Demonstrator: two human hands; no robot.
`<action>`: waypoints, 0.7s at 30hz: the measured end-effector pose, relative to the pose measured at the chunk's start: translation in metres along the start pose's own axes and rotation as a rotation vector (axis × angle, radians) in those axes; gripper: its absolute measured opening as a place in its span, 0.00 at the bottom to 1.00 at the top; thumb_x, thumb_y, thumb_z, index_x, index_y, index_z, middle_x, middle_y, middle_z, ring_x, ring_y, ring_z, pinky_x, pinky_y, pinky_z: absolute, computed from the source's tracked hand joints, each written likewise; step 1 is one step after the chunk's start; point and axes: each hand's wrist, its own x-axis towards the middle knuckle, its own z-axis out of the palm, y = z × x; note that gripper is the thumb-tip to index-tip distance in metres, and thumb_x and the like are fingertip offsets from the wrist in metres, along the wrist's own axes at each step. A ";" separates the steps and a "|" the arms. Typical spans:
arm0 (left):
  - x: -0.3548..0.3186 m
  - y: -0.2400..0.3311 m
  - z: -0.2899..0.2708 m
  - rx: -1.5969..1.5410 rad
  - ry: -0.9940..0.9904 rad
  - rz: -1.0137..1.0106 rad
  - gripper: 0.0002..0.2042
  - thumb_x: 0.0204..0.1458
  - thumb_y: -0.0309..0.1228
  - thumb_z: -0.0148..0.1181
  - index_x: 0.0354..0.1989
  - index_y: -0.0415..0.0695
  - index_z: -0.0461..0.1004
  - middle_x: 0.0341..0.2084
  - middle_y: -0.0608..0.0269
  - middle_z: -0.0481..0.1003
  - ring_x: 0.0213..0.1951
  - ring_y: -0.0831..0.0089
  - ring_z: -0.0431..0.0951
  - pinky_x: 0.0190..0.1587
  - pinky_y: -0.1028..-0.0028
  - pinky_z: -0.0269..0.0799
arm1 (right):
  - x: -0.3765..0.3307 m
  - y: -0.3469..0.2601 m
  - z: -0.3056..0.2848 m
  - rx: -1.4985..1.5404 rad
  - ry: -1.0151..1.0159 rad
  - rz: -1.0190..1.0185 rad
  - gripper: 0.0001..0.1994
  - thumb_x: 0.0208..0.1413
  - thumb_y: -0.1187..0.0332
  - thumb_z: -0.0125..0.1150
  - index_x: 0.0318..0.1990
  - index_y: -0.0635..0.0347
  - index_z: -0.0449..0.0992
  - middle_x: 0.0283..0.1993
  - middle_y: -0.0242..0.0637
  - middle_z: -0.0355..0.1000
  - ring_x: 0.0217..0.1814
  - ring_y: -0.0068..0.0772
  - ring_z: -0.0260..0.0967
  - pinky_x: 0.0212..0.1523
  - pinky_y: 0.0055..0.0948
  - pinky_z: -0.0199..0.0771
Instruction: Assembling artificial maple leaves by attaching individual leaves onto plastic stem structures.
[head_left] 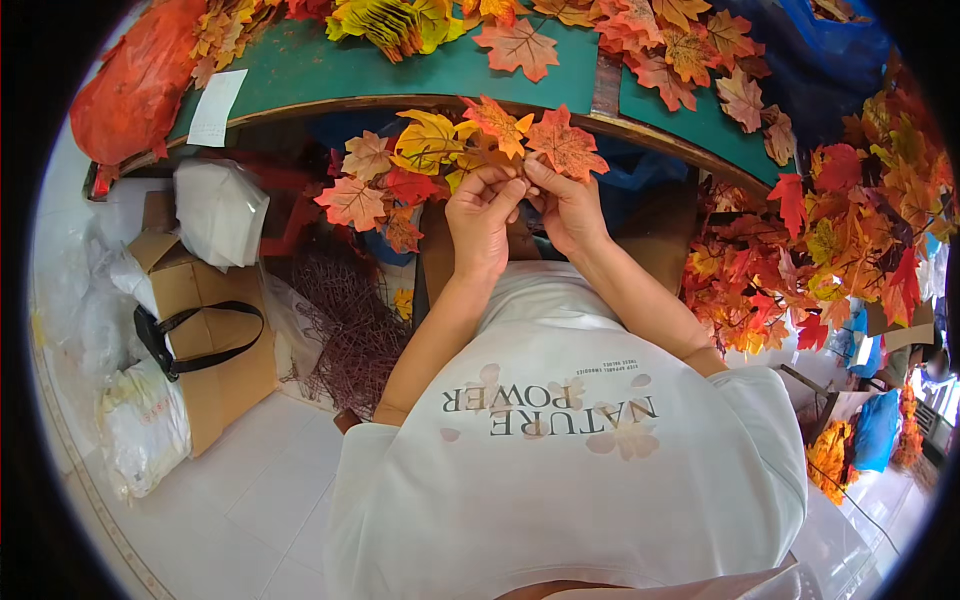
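Close together at the table's near edge, both hands are pinched. My left hand point(480, 222) grips a spray of artificial maple leaves point(426, 140), whose yellow, orange, red and pale pink leaves spread to the left. My right hand point(572, 212) has its thumb and fingers pressed together beside the left fingertips. Just above it stands an orange-red maple leaf point(568, 143), apparently held by its stem. The fingers hide the spot where stem and spray meet.
On the green table point(400, 75) lie a stack of yellow-green leaves point(395, 25), loose orange leaves point(517, 50) and a white paper slip point(216, 108). Dark bare stems point(350, 310) and a cardboard box point(225, 350) stand left; leaf sprays point(840, 230) hang right.
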 end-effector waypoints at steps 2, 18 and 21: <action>-0.001 -0.001 0.000 0.003 0.039 0.008 0.08 0.45 0.19 0.62 0.33 0.40 0.73 0.28 0.68 0.74 0.25 0.84 0.70 0.21 0.85 0.59 | -0.002 0.001 0.001 0.038 0.040 0.016 0.06 0.49 0.74 0.62 0.35 0.58 0.73 0.31 0.27 0.71 0.29 0.19 0.67 0.29 0.18 0.65; 0.007 0.001 -0.027 -0.080 0.095 -0.057 0.05 0.50 0.22 0.59 0.36 0.41 0.71 0.28 0.64 0.76 0.30 0.75 0.78 0.25 0.85 0.66 | 0.007 0.007 -0.032 -0.849 -0.311 -0.583 0.06 0.54 0.75 0.56 0.39 0.66 0.73 0.37 0.34 0.73 0.38 0.23 0.71 0.38 0.23 0.72; 0.012 0.015 -0.043 -0.183 0.119 -0.073 0.05 0.51 0.24 0.58 0.35 0.42 0.71 0.29 0.63 0.76 0.32 0.75 0.77 0.26 0.84 0.68 | -0.004 0.003 -0.041 -1.135 -0.247 -0.509 0.09 0.55 0.75 0.54 0.43 0.67 0.73 0.35 0.35 0.73 0.38 0.23 0.72 0.38 0.23 0.72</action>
